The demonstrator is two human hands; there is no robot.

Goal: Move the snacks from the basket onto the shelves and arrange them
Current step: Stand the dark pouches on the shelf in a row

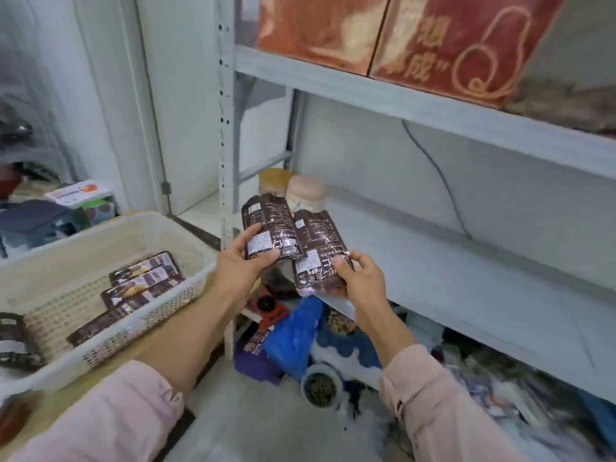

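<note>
My left hand (pixel 241 265) grips one dark brown snack packet (pixel 271 223), thumb across its label. My right hand (pixel 361 278) pinches a second brown packet (pixel 316 258) by its lower edge. Both packets are held upright, side by side and overlapping, just in front of the grey middle shelf (pixel 466 278). To the left, a cream perforated basket (pixel 160 238) sits on a wooden surface and holds several more dark snack packets (pixel 143 285).
Two jars (pixel 305 193) stand at the shelf's back left corner. Red cartons (pixel 450 38) fill the upper shelf. Below the shelf lie a blue bag (pixel 293 335), a bowl (pixel 321 385) and clutter on the floor. A cable runs down the back wall.
</note>
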